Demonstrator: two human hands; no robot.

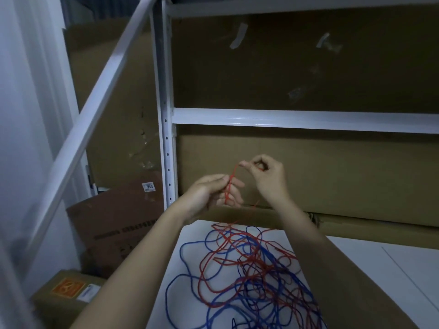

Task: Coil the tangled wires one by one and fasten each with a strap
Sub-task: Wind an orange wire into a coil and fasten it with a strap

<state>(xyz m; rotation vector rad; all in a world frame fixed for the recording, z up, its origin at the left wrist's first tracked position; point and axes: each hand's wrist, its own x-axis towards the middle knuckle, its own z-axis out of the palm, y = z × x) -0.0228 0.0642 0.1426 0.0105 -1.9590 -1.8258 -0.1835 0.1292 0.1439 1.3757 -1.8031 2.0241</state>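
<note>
A tangle of red and blue wires [247,269] lies on a white surface [197,238] in front of me. One red wire [231,179] rises out of the tangle to both raised hands. My left hand [213,195] holds a few strands of it between thumb and curled fingers. Up and to the right, my right hand [266,172] pinches the same red wire near its end. No strap shows in view.
A white metal shelf rack [167,129] stands right behind the hands, with large cardboard boxes [332,172] on its shelves. More boxes [114,224] lean on the floor at the left. A slanted white bar [95,110] crosses the left side.
</note>
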